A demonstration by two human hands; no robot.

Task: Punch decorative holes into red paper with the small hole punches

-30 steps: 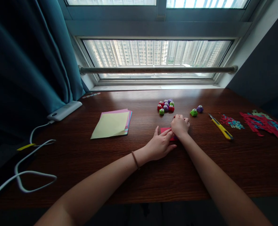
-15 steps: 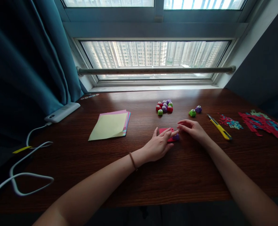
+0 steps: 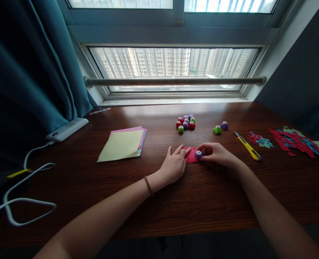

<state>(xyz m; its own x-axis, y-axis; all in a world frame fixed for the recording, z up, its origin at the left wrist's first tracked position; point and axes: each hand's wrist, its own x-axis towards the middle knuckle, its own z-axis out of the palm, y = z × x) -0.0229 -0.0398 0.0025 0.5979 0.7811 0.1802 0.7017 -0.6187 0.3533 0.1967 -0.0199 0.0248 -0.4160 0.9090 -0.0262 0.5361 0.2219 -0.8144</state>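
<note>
A small red sheet lies on the brown table in front of me. The fingers of my left hand are spread and rest on its left edge. At the sheet's right end, my right hand has its thumb and fingers round a small purple punch-like piece with a white top. Beyond the hands stands a cluster of red, purple and green pieces. A green piece and another purple piece stand to its right.
Stacked coloured paper lies at left, with a white power strip and cable beyond. To the right are a yellow cutter, tiny paper bits and red strips. A window bar crosses behind.
My left hand has drawn back to the left, uncovering more of the red sheet. My right hand has moved down and left and taken hold of the purple piece. The view has shifted slightly.
</note>
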